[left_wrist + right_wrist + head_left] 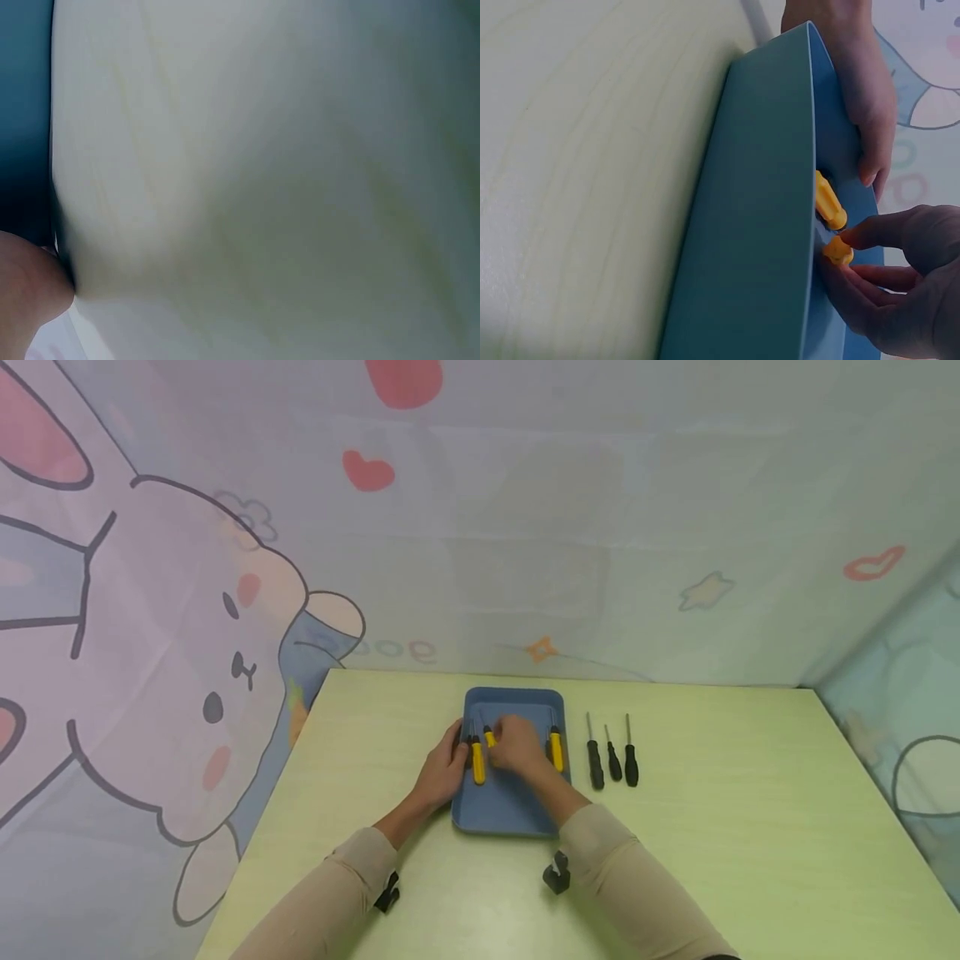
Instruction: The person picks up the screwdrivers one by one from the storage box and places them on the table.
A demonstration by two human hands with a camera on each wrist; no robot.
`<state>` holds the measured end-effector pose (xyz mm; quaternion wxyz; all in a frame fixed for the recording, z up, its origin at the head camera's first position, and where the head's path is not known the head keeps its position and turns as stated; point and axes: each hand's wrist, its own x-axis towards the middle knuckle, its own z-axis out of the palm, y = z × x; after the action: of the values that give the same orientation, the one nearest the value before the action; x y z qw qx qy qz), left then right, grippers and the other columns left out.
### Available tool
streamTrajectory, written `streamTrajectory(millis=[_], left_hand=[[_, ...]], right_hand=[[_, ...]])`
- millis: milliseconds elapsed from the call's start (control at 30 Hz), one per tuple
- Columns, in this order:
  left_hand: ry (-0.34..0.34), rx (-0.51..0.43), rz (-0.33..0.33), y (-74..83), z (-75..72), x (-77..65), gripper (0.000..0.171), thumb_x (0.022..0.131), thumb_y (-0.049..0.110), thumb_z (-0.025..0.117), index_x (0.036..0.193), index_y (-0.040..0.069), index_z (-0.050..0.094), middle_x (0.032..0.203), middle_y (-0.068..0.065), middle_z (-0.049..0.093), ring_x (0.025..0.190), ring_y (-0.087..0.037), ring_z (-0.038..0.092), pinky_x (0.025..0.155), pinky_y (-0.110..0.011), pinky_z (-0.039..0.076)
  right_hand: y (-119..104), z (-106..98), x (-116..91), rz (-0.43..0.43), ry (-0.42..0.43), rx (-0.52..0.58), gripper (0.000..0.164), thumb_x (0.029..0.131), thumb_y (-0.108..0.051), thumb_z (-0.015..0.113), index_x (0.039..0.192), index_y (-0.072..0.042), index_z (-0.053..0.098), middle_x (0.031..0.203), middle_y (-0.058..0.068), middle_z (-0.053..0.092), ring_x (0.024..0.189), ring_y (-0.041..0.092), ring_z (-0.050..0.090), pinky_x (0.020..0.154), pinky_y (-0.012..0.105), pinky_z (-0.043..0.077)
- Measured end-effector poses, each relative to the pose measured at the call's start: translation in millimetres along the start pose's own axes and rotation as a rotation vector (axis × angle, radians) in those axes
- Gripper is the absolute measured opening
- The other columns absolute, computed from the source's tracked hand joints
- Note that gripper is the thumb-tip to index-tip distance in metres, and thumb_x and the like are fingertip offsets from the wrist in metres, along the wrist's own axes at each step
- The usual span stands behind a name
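A blue tray [506,817] lies on the table. My left hand [442,774] grips its left wall, with the thumb over the rim in the right wrist view. Inside the tray, my right hand [519,745] pinches a yellow-handled screwdriver [837,250] between thumb and fingers; its shaft points toward the far end in the head view. Just left of it lies another yellow-handled screwdriver [477,766], with a dark handle partly hidden beside it. Along the right wall rests a third yellow screwdriver [556,750], also next to a dark handle.
Right of the tray, three black-handled screwdrivers [595,767] lie side by side on the pale green table [720,793], shafts pointing away. A cartoon-printed cloth [525,543] hangs behind the table. Black wrist-worn pieces [557,873] sit by both sleeves.
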<state>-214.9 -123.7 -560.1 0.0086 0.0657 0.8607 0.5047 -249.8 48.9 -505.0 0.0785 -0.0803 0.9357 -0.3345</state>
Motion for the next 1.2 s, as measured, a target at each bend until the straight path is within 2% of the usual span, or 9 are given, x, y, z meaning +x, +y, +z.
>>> streamTrajectory(millis=[200,400,600,1200], left_hand=[[0.004,-0.004,-0.003,-1.7,0.4,-1.5,0.054,0.115,0.021,0.040,0.168,0.011,0.030,0.168,-0.012,0.039,0.154,-0.032,0.038,0.125,-0.051,0.031],[0.010,-0.007,0.002,-0.2,0.6,-2.7,0.054,0.115,0.019,0.040,0.167,0.009,0.031,0.167,-0.014,0.040,0.153,-0.034,0.039,0.125,-0.053,0.032],[0.005,-0.006,-0.005,0.7,0.4,-2.6,0.054,0.115,0.019,0.040,0.168,0.010,0.030,0.168,-0.013,0.039,0.153,-0.033,0.038,0.125,-0.052,0.032],[0.007,0.006,-0.018,3.5,0.7,-1.6,0.054,0.115,0.019,0.040,0.168,0.011,0.030,0.168,-0.013,0.039,0.154,-0.032,0.039,0.125,-0.051,0.032]], right_hand=[[3.7,0.6,-3.2,0.015,0.007,0.043,0.028,0.084,0.000,0.074,0.111,0.006,0.070,0.093,0.014,0.066,0.082,0.028,0.061,0.067,0.035,0.053],[9.2,3.3,-4.5,0.014,0.069,0.057,0.032,0.083,0.000,0.074,0.115,0.006,0.072,0.089,0.011,0.067,0.079,0.026,0.061,0.065,0.035,0.054],[14.1,3.4,-6.9,0.016,0.118,0.088,0.038,0.086,-0.006,0.078,0.123,0.003,0.072,0.096,0.011,0.070,0.086,0.025,0.064,0.074,0.038,0.058],[22.6,-6.8,-14.8,-0.018,0.128,0.117,0.039,0.085,-0.006,0.080,0.122,0.003,0.072,0.096,0.011,0.070,0.085,0.025,0.065,0.074,0.040,0.058]])
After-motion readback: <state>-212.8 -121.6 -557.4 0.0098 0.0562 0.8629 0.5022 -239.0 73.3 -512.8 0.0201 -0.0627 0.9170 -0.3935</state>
